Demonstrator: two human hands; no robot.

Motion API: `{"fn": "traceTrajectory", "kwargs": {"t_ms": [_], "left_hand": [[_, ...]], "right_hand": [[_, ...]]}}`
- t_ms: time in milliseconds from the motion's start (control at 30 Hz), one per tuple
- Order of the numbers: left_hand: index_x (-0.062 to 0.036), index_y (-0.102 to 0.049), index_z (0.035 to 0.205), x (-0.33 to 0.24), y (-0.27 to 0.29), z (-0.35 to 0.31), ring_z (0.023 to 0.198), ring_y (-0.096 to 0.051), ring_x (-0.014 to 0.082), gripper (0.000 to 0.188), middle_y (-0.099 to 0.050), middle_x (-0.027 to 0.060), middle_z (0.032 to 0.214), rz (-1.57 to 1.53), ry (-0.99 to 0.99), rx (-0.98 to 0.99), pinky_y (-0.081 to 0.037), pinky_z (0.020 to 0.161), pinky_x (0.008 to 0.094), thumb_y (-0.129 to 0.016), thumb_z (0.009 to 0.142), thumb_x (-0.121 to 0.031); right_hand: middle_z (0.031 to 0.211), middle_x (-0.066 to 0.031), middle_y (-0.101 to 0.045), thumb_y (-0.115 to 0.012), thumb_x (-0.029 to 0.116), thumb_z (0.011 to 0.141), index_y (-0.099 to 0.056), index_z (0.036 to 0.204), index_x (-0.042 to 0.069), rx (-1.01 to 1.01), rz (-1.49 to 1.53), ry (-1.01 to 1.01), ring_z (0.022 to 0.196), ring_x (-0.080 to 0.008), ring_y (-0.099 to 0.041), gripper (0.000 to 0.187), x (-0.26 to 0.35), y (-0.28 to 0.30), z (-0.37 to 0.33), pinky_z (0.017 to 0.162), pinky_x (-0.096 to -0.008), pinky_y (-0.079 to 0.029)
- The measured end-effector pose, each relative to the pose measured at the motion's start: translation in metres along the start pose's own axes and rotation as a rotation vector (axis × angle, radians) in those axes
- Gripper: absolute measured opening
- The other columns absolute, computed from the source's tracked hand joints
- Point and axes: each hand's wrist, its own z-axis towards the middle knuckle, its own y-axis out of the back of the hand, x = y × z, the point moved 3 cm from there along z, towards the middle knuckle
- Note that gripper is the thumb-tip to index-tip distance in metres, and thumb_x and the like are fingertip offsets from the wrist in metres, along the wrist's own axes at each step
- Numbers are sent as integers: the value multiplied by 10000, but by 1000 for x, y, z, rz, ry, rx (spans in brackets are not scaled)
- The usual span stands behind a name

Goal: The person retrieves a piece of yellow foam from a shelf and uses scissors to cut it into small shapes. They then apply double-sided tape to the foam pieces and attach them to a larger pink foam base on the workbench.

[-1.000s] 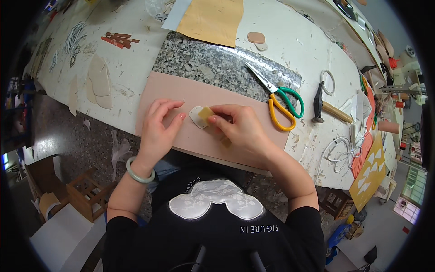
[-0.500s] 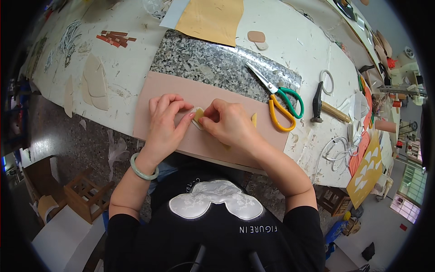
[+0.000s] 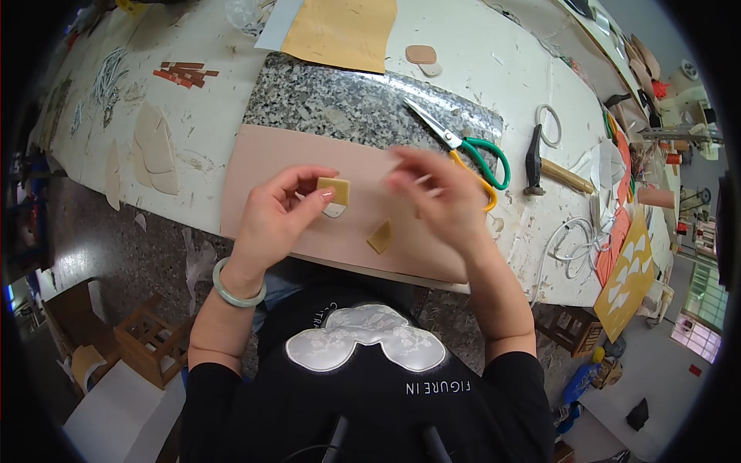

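My left hand pinches a small yellow piece with a white rounded part between thumb and fingers, above a pinkish-beige mat. My right hand is over the mat's right part, smeared by motion. Its fingers look stretched and apart, and I see nothing in them. Just beside it lie scissors with one green and one orange handle, the orange one partly covered by the hand. A loose yellow piece rests on the mat between my hands.
Behind the mat is a speckled stone slab with a tan sheet at its far edge. A hammer and coiled white cord lie to the right. Beige cut pieces and reddish-brown strips are on the left.
My right hand has let go of the small piece and moved right toward the scissors. My left hand keeps the piece, now tilted up. A loose yellow piece has come into sight.
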Motion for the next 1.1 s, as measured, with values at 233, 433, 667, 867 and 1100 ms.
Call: {"fn": "traceTrajectory", "kwargs": {"t_ms": [233, 433, 667, 867, 1100], "left_hand": [[24, -559, 1068, 4, -18, 6, 717, -622, 109, 260, -648, 79, 867, -449, 174, 30, -460, 494, 173, -640, 835, -58], [46, -540, 1124, -13, -49, 0, 718, -630, 135, 320, -641, 101, 885, -523, 171, 22, -472, 463, 174, -627, 827, -38], [68, -562, 1082, -14, -83, -12, 712, -648, 148, 276, -648, 114, 861, -418, 177, 139, -476, 446, 181, -625, 833, -32], [73, -567, 1055, -8, -106, -17, 682, -646, 145, 260, -647, 115, 827, -366, 247, 241, -473, 436, 182, -632, 826, -33], [71, -571, 1047, -9, -107, -22, 668, -642, 135, 266, -648, 110, 825, -326, 250, 267, -471, 441, 183, -643, 824, -55]], "right_hand": [[902, -104, -557, -775, 169, 707, -548, 1142, 29, -31, -576, -158, 769, -219, -568, 510, -59, 88, -12, 706, -314, -487], [860, -61, -612, -668, -24, 702, -333, 1401, 67, -1, -141, -295, 705, -95, -531, 780, -46, 101, -20, 642, -240, -453], [818, -23, -512, -761, 290, 750, -339, 1334, 44, 274, 470, -442, 720, -103, -522, 762, -16, 61, -131, 647, -258, -438], [882, -196, -580, -566, 668, 764, -329, 1303, 36, 432, 20, -436, 837, -390, -597, 864, 6, 64, -148, 731, -401, -466], [832, -187, -583, -537, 707, 756, -342, 1287, 29, 401, 28, -364, 802, -397, -603, 883, 3, 61, -153, 707, -402, -470]]}}
